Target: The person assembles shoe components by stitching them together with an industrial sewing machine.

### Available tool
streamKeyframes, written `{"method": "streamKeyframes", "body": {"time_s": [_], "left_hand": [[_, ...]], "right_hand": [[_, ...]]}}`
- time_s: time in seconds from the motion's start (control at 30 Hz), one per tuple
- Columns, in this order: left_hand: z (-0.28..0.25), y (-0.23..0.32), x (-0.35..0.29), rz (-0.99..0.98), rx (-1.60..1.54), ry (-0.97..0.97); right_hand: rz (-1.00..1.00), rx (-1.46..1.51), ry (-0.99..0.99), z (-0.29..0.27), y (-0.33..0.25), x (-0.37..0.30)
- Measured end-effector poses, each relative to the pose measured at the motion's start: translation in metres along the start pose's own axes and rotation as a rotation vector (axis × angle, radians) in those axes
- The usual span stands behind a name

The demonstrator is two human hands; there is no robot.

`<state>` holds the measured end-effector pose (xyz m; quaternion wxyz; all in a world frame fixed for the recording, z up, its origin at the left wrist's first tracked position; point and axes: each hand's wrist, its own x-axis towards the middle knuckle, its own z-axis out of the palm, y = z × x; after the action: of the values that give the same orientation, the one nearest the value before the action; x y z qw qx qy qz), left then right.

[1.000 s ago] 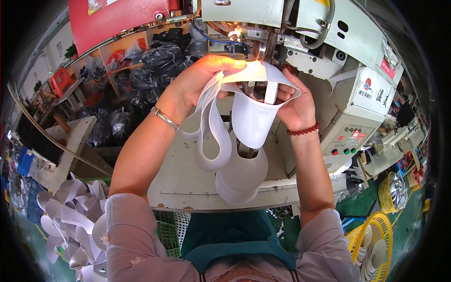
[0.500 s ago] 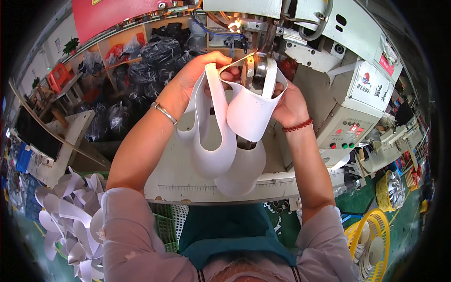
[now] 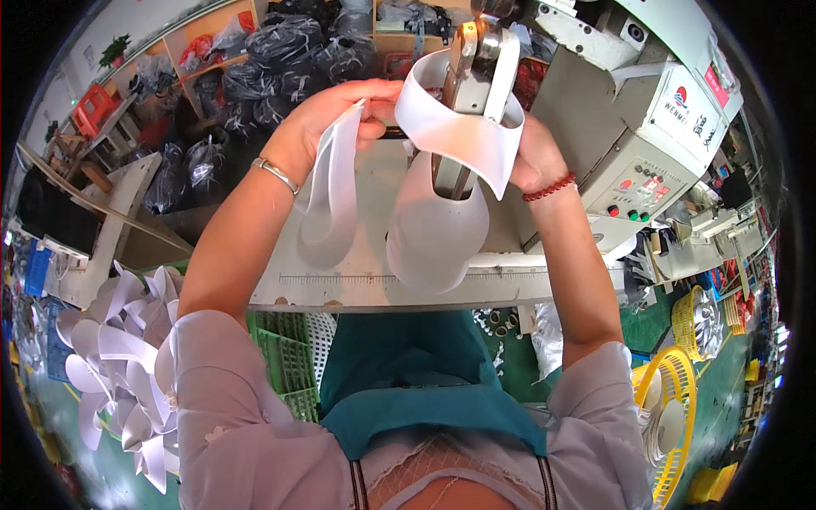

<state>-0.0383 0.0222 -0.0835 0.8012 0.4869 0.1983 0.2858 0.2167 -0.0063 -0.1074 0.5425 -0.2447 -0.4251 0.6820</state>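
Observation:
A white band-shaped shoe upper (image 3: 459,136) wraps around the front of the machine's upright metal post (image 3: 473,81). My right hand (image 3: 540,157) is closed at the band's right edge, its fingertips hidden behind it. With closed fingers, my left hand (image 3: 340,119) grips a second white piece, a folded upper (image 3: 330,204) that hangs down over the table. Its fingertips reach the band's left edge. Below the band, a rounded white toe part (image 3: 438,238) hangs around the post's lower end. I cannot tell whether it joins the band.
The machine's grey control box (image 3: 637,187) stands at right. A ruler strip (image 3: 357,278) runs along the table's front edge. White cut pieces (image 3: 127,365) pile up at lower left; a yellow basket (image 3: 684,416) is at lower right. Black bags (image 3: 285,42) fill the back shelves.
The folded upper in my left hand has swung left, away from the band. The band has turned around the post, showing more of the post. My view has tilted, and the glowing lamp is out of sight.

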Motion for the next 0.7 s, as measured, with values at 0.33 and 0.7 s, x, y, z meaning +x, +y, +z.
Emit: {"method": "streamKeyframes", "body": {"time_s": [0.33,0.7], "left_hand": [[0.002,-0.03,0.013,0.028,0.234,0.154],[0.016,-0.065,0.001,0.224,0.131,0.252]], "right_hand": [[-0.113,-0.441,0.246,-0.002,0.02,-0.012],[-0.281,-0.382,0.202,-0.012,0.026,0.023]]}}
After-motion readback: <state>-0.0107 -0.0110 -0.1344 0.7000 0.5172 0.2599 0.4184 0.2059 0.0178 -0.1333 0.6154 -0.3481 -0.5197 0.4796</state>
